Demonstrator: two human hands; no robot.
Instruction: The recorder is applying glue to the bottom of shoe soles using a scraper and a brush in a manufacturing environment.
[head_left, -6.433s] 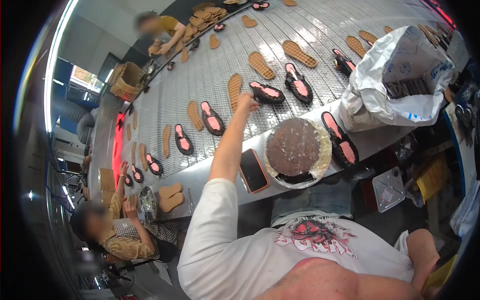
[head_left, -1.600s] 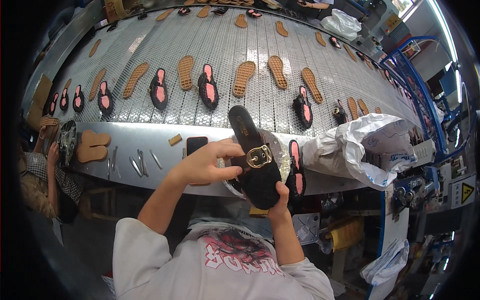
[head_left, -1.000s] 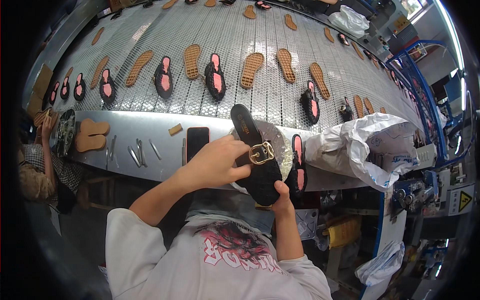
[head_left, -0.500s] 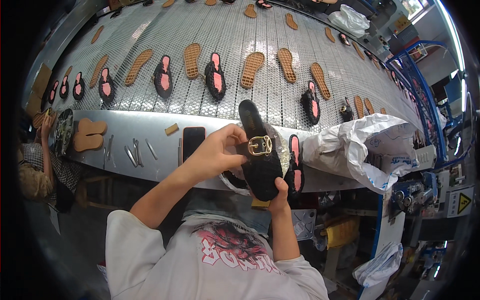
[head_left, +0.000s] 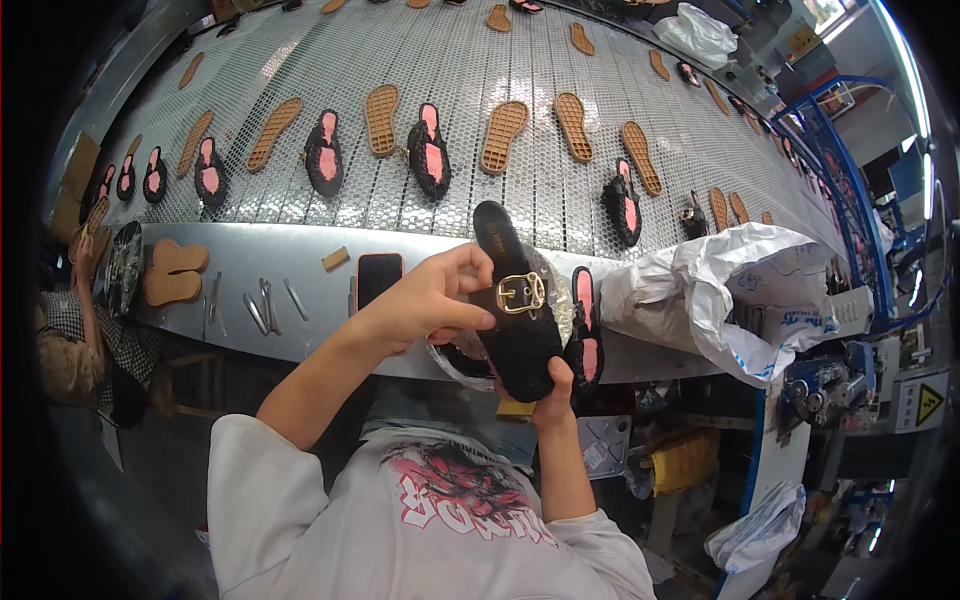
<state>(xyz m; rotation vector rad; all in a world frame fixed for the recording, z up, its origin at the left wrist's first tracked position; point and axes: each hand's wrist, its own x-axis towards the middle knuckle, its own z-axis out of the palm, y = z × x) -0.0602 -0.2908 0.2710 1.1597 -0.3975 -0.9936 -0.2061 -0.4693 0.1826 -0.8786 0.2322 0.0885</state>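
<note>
A black mule (head_left: 520,350) with a dark insole and a gold buckle (head_left: 520,293) on its strap is held up over the near edge of the metal bench. My right hand (head_left: 555,395) grips it at the toe, thumb on top and the other fingers hidden beneath. At the strap's left side, my left hand (head_left: 440,295) has its thumb and forefinger bent around the strap end, which the fingers partly hide. Just right of the held mule, another black shoe (head_left: 586,325) lies with its pink underside up. Clear plastic wrapping (head_left: 558,300) shows behind the mule.
Beyond the bench, a mesh conveyor (head_left: 460,60) carries several brown outsoles (head_left: 505,137) and black uppers (head_left: 428,150). Left on the bench lie a phone (head_left: 380,277), metal tools (head_left: 265,305) and brown soles (head_left: 178,272). A white sack (head_left: 690,290) stands right. Another person's arm (head_left: 90,310) shows far left.
My left hand has shifted slightly left and down at the strap, and its thumb and forefinger are farther apart. The buckle sits a little differently. My right hand keeps its grip.
</note>
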